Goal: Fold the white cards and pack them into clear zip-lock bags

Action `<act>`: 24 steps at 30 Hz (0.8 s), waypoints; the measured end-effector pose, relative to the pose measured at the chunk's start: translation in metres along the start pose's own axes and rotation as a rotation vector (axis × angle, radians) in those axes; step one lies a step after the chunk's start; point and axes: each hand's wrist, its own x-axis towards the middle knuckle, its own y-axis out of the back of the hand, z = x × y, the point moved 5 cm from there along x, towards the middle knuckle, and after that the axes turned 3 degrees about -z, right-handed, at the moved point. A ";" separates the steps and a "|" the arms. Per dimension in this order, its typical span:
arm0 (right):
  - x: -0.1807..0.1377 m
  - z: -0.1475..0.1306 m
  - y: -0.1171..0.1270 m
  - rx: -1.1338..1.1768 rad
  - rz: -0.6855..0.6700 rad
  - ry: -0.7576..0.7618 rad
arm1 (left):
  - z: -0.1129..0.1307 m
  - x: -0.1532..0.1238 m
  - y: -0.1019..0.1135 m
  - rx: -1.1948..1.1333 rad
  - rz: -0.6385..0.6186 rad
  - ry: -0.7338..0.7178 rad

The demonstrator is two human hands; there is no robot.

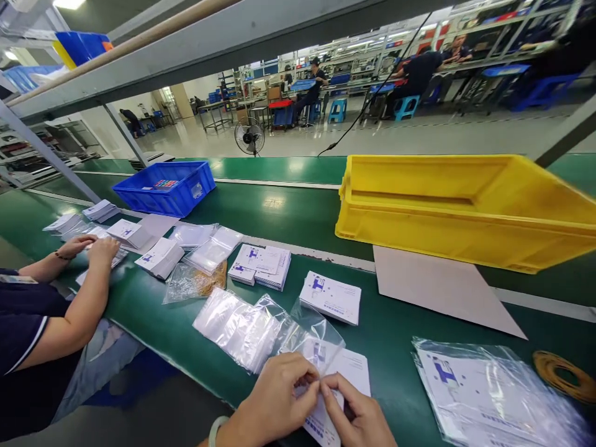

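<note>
My left hand (277,394) and my right hand (358,413) meet at the front edge of the table, thumbs and fingertips pinched together on a clear plastic bag (326,332). White printed cards (357,371) with purple marks lie beneath the bag and my fingers; whether any are inside it, I cannot tell. Just beyond is a stack of the same cards (331,295). Left of my hands, a pile of clear bags (237,329) is spread on the green tabletop. Bagged cards (484,391) lie on the right.
A yellow bin (465,233) stands at back right, over a grey cardboard sheet (442,292). Brown rings (563,375) lie far right. Rubber bands (209,282) and more card stacks (161,256) sit leftward, before a blue bin (167,192). A co-worker's arms (77,316) are at left.
</note>
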 end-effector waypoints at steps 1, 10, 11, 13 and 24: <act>0.000 -0.001 -0.001 -0.008 0.002 0.014 | -0.001 0.000 -0.001 0.018 -0.006 -0.006; 0.006 -0.007 -0.005 -0.143 -0.031 0.082 | 0.001 -0.002 -0.003 0.302 0.232 -0.185; 0.007 -0.007 -0.006 -0.156 -0.019 0.084 | 0.002 -0.002 -0.001 0.347 0.288 -0.202; 0.008 -0.007 -0.005 -0.174 0.001 0.079 | 0.001 -0.002 0.004 0.408 0.380 -0.200; 0.012 -0.010 0.014 -0.142 0.034 0.014 | 0.013 -0.004 -0.011 0.499 0.116 -0.266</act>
